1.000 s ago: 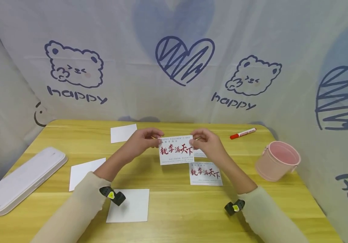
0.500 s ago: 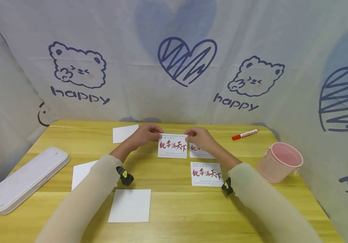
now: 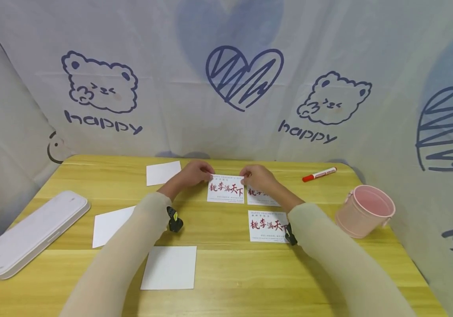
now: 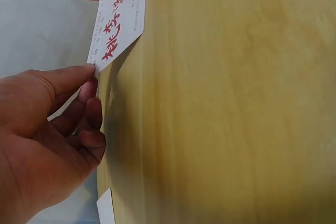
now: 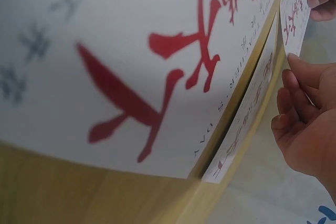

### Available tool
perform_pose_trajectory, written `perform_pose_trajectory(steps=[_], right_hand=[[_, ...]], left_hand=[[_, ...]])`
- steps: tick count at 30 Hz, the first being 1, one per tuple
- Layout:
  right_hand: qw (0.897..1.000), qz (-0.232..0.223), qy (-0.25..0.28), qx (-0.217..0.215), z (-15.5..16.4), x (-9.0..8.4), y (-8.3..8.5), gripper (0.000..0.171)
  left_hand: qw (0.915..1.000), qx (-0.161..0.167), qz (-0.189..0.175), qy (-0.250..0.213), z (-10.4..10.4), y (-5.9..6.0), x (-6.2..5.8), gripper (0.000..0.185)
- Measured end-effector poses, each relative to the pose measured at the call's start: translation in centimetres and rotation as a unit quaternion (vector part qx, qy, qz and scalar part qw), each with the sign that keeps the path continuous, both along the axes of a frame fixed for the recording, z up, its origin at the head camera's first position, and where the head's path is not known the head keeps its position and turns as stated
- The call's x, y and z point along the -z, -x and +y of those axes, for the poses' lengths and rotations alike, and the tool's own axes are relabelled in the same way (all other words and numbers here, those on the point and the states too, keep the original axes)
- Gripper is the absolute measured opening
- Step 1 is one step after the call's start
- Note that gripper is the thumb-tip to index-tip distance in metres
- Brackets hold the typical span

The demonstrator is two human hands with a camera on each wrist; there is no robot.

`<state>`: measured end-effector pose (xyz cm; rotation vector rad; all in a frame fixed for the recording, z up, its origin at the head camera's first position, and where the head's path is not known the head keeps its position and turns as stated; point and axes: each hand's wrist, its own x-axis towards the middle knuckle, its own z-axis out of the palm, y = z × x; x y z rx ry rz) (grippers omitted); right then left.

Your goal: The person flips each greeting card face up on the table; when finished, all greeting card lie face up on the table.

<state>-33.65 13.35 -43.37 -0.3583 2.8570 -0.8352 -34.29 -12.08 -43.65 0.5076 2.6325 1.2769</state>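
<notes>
A white card with red Chinese lettering (image 3: 226, 193) lies low at the back of the wooden table, facing up. My left hand (image 3: 195, 173) pinches its upper left corner between thumb and fingers, the other fingers curled under, as the left wrist view shows. The upper right corner is pinched by my right hand (image 3: 261, 179). In the left wrist view the near edge of the card (image 4: 122, 17) casts a shadow on the wood. A matching card (image 3: 259, 199) sits just to the right, partly behind my right hand. Another matching card (image 3: 266, 229) lies nearer me, its corner covered by the right wrist.
Blank white cards lie on the left: one at the back (image 3: 162, 173), one (image 3: 109, 226) partly under my left sleeve, one in front (image 3: 169, 268). A white case (image 3: 32, 233) is at far left. A red-capped marker (image 3: 319, 174) and a pink bucket (image 3: 363, 215) stand right.
Both hands have lowered the lettered card from above the table to beside the matching card and shifted it slightly left and back. The hold on both corners stays.
</notes>
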Motion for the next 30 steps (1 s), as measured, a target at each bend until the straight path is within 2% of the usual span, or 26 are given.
perform_pose_trajectory(steps=[5,10,14,22,26,30], right_hand=[[1.000,0.006,-0.003,-0.012,0.1,0.2,-0.1,0.019],[0.999,0.021,-0.016,-0.034,0.1,0.4,0.2,0.022],[0.998,0.029,-0.029,-0.044,0.1,0.6,0.4,0.021],[0.997,0.032,-0.052,-0.056,0.2,0.7,0.7,0.020],[0.996,0.040,-0.051,-0.060,0.1,0.5,0.5,0.023],[0.996,0.053,-0.030,-0.063,0.0,-0.3,-0.5,0.026]], left_hand=[[0.9988,-0.002,0.003,0.049,0.2,-0.2,-0.1,0.017],[0.9972,-0.006,-0.001,0.074,0.5,-0.1,0.3,0.017],[0.9964,-0.008,0.002,0.085,0.8,-0.1,0.4,0.018],[0.9937,0.005,0.020,0.110,1.0,-0.4,-0.1,0.018],[0.9941,0.011,0.019,0.106,0.7,-0.5,-0.3,0.019],[0.9948,0.011,0.023,0.098,-0.4,-1.5,-1.1,0.021]])
